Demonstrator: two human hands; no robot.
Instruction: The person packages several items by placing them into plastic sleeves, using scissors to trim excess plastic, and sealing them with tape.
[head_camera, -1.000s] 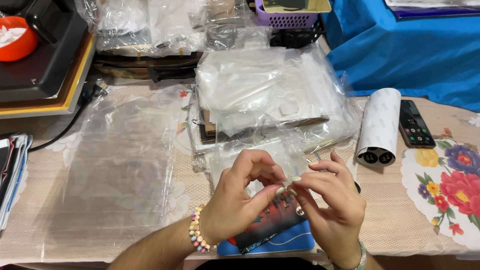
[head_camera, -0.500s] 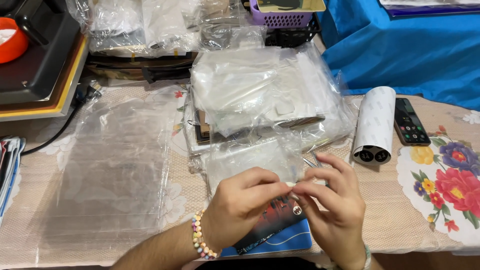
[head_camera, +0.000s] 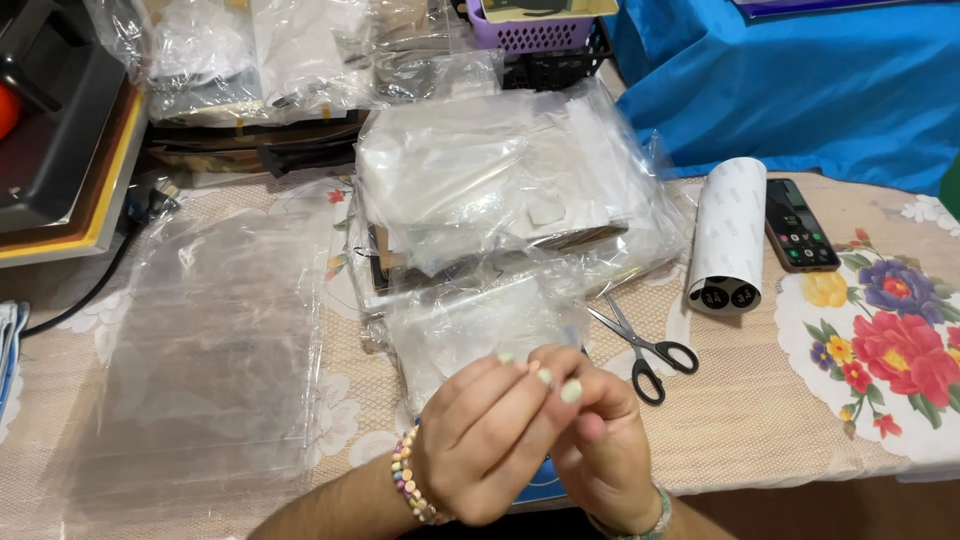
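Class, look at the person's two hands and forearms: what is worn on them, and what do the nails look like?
The left hand has a bracelet of pastel beads at the wrist. The right hand wears a pale greenish bracelet. Both forearms are bare, with no sleeves. The fingers carry pale green nail polish.

At the table's centre you see a stack of clear plastic bags (head_camera: 500, 190). A single flat clear bag (head_camera: 215, 340) lies to its left. Black-handled scissors (head_camera: 640, 345) rest just right of the stack, blades closed. A white roll (head_camera: 728, 235) lies beyond them, with a phone (head_camera: 800, 225) beside it. A blue cloth (head_camera: 800, 80) covers the rear right. A purple basket (head_camera: 535, 35) stands behind the stack.
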